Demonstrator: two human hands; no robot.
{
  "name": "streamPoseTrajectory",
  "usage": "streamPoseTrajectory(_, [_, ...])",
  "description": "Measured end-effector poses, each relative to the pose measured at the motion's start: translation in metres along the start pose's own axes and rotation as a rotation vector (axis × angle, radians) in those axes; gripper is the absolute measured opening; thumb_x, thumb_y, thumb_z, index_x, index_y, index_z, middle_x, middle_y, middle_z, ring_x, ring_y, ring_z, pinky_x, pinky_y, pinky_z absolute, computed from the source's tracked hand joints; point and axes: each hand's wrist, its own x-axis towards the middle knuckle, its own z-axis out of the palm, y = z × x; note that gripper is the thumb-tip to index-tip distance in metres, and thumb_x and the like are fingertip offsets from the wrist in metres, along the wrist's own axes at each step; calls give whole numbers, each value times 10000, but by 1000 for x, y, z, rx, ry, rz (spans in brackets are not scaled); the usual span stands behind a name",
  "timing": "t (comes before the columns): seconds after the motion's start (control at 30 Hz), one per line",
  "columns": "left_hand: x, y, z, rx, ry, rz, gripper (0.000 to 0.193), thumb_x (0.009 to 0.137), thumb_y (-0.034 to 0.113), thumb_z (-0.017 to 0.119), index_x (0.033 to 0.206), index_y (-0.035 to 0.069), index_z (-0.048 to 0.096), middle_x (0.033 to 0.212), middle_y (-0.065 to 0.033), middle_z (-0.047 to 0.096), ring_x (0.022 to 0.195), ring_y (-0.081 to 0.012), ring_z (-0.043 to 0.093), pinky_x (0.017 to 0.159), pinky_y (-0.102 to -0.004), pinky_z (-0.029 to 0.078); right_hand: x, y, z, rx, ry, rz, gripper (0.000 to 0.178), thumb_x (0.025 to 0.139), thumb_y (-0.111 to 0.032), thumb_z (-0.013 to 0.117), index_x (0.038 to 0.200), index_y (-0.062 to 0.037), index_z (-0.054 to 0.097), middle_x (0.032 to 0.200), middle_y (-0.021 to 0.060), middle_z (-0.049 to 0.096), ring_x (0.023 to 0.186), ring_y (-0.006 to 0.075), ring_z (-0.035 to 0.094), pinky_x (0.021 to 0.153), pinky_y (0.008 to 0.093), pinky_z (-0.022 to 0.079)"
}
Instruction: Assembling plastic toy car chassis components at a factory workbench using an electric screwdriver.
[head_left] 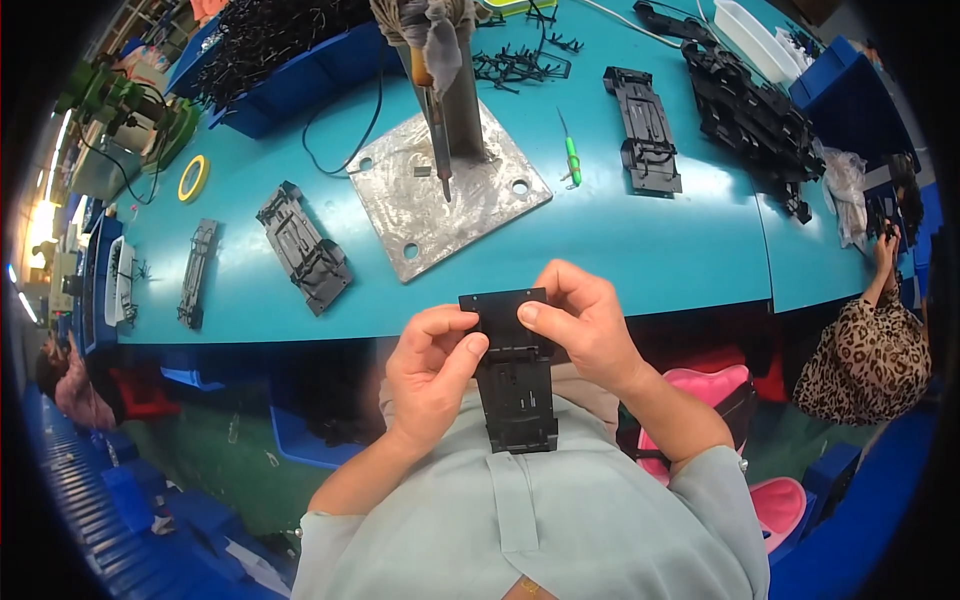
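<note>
A long black plastic chassis (pixel 517 392) hangs upright in front of my body, just off the table's near edge. My right hand (pixel 590 325) grips its upper right corner, thumb on the face and fingers behind. At the upper left edge, my left hand (pixel 430 372) is closed, thumb and fingers pinching there; whether a small part sits between them is hidden. Beyond my hands stands a metal post on a square steel base plate (pixel 460 235), with an iron-like pointed tool (pixel 440 150) hanging tip down.
Similar black chassis (pixel 303 248) lie left and right on the teal table (pixel 640 265). A green-handled screwdriver (pixel 572 160), yellow tape roll (pixel 194 178) and blue bin (pixel 300 95) of black parts are around. A chassis pile (pixel 755 115) stands at right, near a person in leopard print (pixel 868 355).
</note>
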Motion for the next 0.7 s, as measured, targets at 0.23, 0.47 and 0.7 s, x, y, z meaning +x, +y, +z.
streamPoseTrajectory(0.23, [3, 1, -5, 100, -32, 43, 215, 861, -72, 594, 1050, 25, 557, 1030, -53, 548, 876, -93, 570, 740, -215, 470, 2, -2, 4, 24, -7, -3, 195, 841, -98, 648, 740, -46, 490, 640, -40, 509, 597, 15, 441, 519, 198, 359])
streamPoseTrajectory(0.47, [6, 6, -3, 88, -19, -8, 220, 852, -77, 592, 1047, 10, 539, 1010, -63, 553, 881, -98, 576, 744, -228, 483, 2, 1, 3, -7, -25, -31, 180, 843, -99, 648, 754, -39, 504, 665, -36, 527, 612, 18, 464, 527, 196, 372])
streamPoseTrajectory(0.7, [18, 27, -1, -144, 4, -302, 173, 857, -39, 566, 1017, -10, 508, 996, -87, 597, 861, -113, 587, 755, -252, 501, 3, -4, 5, 25, -37, -39, 146, 839, -79, 663, 799, -32, 531, 703, -29, 544, 653, 28, 496, 563, 204, 408])
